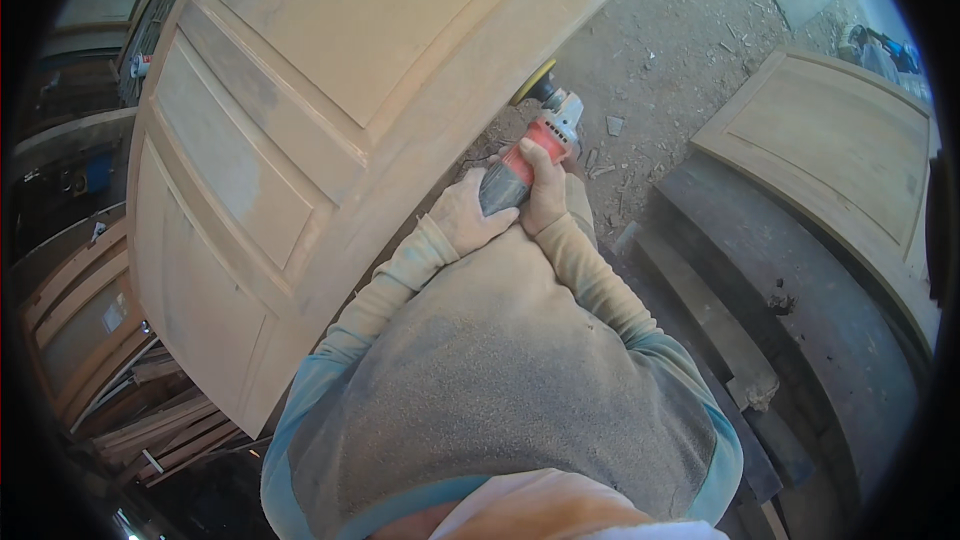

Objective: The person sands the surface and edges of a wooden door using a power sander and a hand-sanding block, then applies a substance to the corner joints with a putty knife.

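By panelled wd door (325,110), rnd-disc grinder (512,172), held w/ both hands (462,218)

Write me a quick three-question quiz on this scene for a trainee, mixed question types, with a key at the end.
1. Multiple choice: what colour is the edge of the disc on the angle grinder?
A) Blue
B) Yellow
C) White

2. True or false: only one hand is on the angle grinder.

3. Short answer: in the picture, on which side of the large panelled wooden door is the body of the angle grinder?

Key
1. B, yellow.
2. False: the left hand and the right hand both hold it.
3. The right side.
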Motion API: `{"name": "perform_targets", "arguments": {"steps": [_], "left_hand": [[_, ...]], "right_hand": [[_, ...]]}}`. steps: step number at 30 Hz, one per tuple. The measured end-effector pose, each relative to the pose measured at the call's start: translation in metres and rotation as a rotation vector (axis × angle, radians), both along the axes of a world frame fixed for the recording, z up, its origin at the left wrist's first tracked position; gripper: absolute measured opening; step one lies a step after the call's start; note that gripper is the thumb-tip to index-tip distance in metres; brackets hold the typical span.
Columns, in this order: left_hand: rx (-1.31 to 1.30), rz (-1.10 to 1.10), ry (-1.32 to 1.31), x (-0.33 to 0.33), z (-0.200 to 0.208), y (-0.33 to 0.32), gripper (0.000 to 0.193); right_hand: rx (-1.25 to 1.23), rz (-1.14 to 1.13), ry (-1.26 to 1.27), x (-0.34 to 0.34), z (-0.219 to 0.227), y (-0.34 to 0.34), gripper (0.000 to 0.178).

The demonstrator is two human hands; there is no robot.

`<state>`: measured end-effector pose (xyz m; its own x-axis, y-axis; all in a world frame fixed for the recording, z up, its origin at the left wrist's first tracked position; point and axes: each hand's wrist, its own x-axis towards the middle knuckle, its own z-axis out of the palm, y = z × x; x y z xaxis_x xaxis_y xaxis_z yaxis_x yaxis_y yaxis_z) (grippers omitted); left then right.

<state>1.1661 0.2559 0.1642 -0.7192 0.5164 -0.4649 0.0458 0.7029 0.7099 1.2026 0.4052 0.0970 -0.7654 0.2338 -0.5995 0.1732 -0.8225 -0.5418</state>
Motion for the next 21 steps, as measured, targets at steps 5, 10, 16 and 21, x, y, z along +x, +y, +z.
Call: {"name": "perform_targets", "arguments": {"steps": [5,10,16,21], "left_hand": [[0.034,-0.013,0.029,0.059,0.011,-0.108,0.075],[0.02,-0.004,-0.001,0.059,0.02,-0.118,0.07],[0.051,0.008,-0.024,0.024,0.018,-0.057,0.067],[0.117,0.0,-0.045,-0.027,0.015,0.024,0.069]], "right_hand": [[-0.128,0.046,0.038,0.054,0.024,-0.089,0.039],[-0.097,0.04,0.023,0.062,0.026,-0.105,0.039],[-0.024,-0.037,-0.031,0.024,0.034,-0.051,0.037],[0.09,-0.093,0.001,-0.026,0.025,0.035,0.037]]}}
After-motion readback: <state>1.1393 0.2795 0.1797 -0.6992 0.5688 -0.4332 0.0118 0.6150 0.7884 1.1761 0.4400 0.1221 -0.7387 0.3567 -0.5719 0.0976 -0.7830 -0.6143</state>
